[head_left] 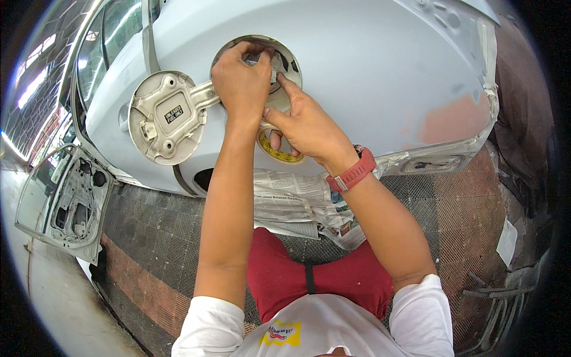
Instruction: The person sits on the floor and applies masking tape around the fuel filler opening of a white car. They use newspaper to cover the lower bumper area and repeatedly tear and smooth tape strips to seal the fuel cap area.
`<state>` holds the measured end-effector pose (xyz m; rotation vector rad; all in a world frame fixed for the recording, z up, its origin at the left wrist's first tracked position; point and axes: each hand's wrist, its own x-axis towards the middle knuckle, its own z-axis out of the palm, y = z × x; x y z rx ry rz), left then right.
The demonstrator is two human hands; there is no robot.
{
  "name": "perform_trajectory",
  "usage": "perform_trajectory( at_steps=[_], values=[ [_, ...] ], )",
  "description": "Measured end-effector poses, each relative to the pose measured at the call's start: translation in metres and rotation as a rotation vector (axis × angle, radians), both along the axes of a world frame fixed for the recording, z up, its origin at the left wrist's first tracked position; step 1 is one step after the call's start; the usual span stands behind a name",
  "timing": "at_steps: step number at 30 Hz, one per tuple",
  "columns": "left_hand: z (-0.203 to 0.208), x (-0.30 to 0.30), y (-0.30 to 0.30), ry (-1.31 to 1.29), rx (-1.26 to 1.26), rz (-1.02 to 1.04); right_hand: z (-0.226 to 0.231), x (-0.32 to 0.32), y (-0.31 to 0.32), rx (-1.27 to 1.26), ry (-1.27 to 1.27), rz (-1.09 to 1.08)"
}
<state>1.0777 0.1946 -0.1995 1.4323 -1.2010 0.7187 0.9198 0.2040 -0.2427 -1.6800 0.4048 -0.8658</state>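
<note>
As both bare hands work at the round fuel recess [293, 78] of a pale grey car body [369, 71], a person in a white shirt and red trousers [270, 271] leans close to the vehicle. The left hand [241, 77] reaches into the recess, its fingers bent and drawn in toward one another; whether they grip anything cannot be told, as the hand itself covers most of the opening. At the lower right of the recess, the right hand [309, 128] is partly open, index finger stretched to the inner wall and thumb apart from it, while its other fingers curl through a tape roll [270, 149]. That roll, yellow on its inner side, hangs just below the recess. A red wristwatch [355, 172] circles the right wrist. To the left of the recess, the fuel flap [160, 123] stands swung open on its hinge arm. Newspaper [282, 199] covers the lower body beneath, and a pinkish patch [455, 122] marks the panel well to the right.
</note>
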Motion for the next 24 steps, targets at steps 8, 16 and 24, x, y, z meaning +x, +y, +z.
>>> perform_trajectory(
  at_steps=[8, 16, 24],
  values=[
    [0.003, -0.006, 0.023, -0.471, 0.139, 0.069, -0.031, -0.033, 0.023, -0.043, -0.048, 0.051],
    [-0.001, -0.014, 0.051, -0.663, 0.383, 0.114, -0.169, -0.100, 0.084, 0.290, 0.074, 0.021],
    [-0.010, -0.006, 0.041, -0.756, 0.280, 0.118, -0.297, -0.167, 0.101, 0.473, 0.262, -0.241]
  ],
)
